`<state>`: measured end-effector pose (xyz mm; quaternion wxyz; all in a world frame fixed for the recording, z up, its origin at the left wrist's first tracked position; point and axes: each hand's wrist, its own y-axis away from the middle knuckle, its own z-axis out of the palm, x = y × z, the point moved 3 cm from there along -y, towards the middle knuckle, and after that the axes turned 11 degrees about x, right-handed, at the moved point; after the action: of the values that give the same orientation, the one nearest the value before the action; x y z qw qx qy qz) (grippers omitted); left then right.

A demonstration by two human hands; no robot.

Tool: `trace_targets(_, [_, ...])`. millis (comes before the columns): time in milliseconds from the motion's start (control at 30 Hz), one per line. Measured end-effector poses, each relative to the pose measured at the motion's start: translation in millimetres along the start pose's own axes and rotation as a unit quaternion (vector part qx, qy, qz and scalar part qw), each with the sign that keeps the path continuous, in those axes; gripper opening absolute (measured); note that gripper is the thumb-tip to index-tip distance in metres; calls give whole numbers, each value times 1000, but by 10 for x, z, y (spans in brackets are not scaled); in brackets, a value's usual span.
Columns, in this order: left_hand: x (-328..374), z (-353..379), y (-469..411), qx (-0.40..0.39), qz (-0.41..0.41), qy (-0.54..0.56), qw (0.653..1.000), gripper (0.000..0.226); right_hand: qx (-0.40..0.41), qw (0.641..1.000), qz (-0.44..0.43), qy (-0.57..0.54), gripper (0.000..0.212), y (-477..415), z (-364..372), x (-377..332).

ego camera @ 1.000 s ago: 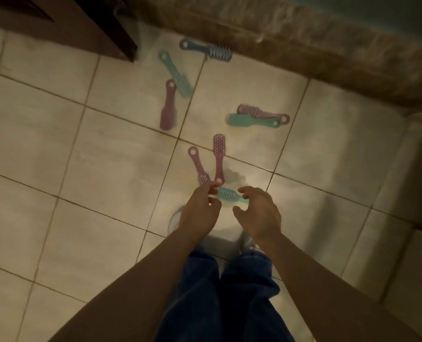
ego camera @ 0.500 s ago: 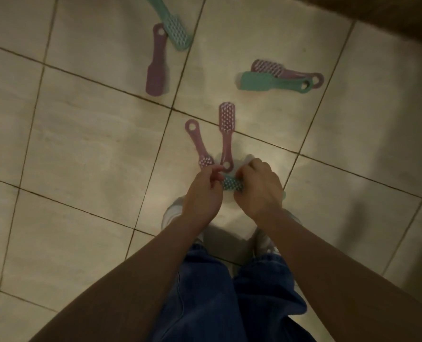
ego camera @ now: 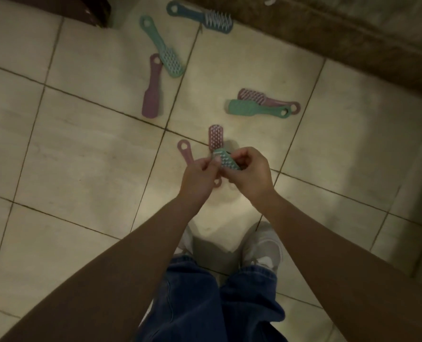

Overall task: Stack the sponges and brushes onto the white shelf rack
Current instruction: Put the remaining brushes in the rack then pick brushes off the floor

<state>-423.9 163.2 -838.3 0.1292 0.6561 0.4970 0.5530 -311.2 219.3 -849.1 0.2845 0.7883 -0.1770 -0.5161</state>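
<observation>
Left hand [ego camera: 197, 178] and right hand [ego camera: 251, 176] pinch one teal plastic bristle brush [ego camera: 226, 162]; teal and mauve brushes [ego camera: 152, 86] litter the tiled floor [ego camera: 81, 156], rack unseen, stacking seemingly barely begun.

Left hand [ego camera: 200, 178] and right hand [ego camera: 250, 176] pinch a teal plastic bristle brush [ego camera: 226, 162] over the beige tiled floor [ego camera: 81, 156] strewn with more brushes [ego camera: 153, 90].
</observation>
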Motion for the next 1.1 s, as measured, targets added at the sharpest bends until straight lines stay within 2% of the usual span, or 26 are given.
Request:
trace_targets(100, [224, 45, -150, 25, -31, 66, 997, 31, -8, 1000, 13, -24, 14, -197, 11, -229])
trace_targets(167, [359, 83, -273, 57, -53, 114, 990, 32, 10, 999, -36, 12, 6, -356, 23, -383])
trace_targets(267, [506, 136, -472, 93, -46, 152, 983, 26, 75, 971, -149, 170, 30, -629, 35, -560])
trace_targets(367, [570, 160, -613, 106, -40, 167, 979, 25, 125, 904, -229, 339, 45, -882, 23, -646])
trace_targets(433, [561, 173, -696, 110, -35, 162, 980, 26, 128, 866, -246, 416, 50, -1028, 14, -610])
trace_targets(633, [456, 228, -841, 117, -10, 136, 984, 28, 151, 830, -305, 442, 45, -1214, 28, -462])
trace_targets(767, [424, 188, -825, 116, -17, 108, 987, 29, 140, 851, -308, 401, 44, -1166, -17, -470])
trace_targets(867, [485, 73, -628, 115, -29, 110, 987, 24, 130, 902, -273, 309, 47, -967, -65, -540])
trace_targets(933, [568, -19, -432, 116, -31, 112, 986, 26, 94, 943, -218, 234, 37, -771, -86, -619])
trace_targets(1000, [697, -118, -195, 122, -33, 102, 987, 29, 67, 977, -132, 154, 13, -531, -124, -728])
trace_targets(1100, [989, -279, 234, 130, -28, 105, 986, 31, 50, 998, -11, 30, 24, -79, -255, -996])
